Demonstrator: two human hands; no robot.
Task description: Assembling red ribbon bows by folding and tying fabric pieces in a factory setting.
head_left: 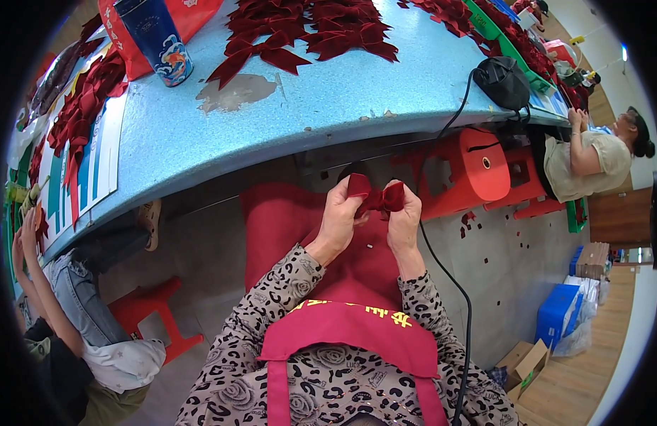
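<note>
Dark red velvet ribbon bow point(375, 197) pinched between left hand point(339, 216) and right hand point(405, 216), fingers closed on its loops, held above red-aproned lap below curved blue speckled table point(272, 113); more red bows point(307, 32) heaped on top, black pouch point(504, 82) at edge.

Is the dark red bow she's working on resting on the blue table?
No, the dark red bow is held by the left hand and right hand over her lap, below the blue table.
</note>
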